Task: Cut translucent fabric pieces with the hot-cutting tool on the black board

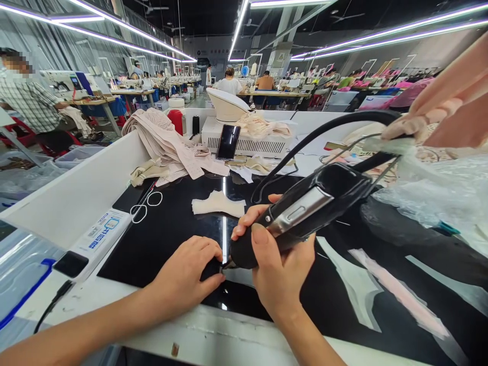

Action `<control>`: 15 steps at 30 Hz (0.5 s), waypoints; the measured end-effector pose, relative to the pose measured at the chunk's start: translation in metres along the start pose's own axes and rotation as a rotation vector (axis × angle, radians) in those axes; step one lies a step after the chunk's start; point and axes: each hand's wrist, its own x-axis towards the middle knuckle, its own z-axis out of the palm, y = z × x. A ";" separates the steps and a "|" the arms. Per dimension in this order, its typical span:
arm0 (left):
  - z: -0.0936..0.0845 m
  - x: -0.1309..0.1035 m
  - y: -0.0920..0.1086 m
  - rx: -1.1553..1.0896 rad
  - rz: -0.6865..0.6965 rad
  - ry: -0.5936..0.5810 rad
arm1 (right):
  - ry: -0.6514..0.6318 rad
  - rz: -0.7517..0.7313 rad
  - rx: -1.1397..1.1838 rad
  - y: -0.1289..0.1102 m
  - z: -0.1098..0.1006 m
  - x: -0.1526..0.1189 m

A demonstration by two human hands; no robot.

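Note:
My right hand (284,269) is wrapped round a black corded power tool (305,211) with a silver panel on its side. The tool slants down to the left, its narrow front end low over the glossy black work surface (163,254). At that front end the fingers of my left hand (186,269) are closed around something dark, mostly hidden by them. A cream cut piece of fabric (218,203) lies just beyond my hands. From the upper right, another person's hand (430,107) reaches in by the tool's thick black cord (324,129).
Pale cut pieces (353,284) and a pink strip (400,292) lie to the right, near clear plastic sheeting (438,188). A white box (101,234), a phone (227,142) and stacked fabric strips (168,142) stand left and behind. White walls (72,193) edge the table.

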 end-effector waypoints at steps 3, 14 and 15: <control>0.000 0.001 0.001 -0.005 -0.003 0.000 | -0.002 0.003 0.004 0.001 0.000 0.000; -0.001 -0.002 -0.003 -0.111 0.003 0.064 | 0.014 0.009 -0.011 0.001 0.000 -0.001; -0.001 -0.002 -0.003 -0.121 -0.003 0.069 | 0.015 0.017 -0.002 -0.001 -0.001 -0.001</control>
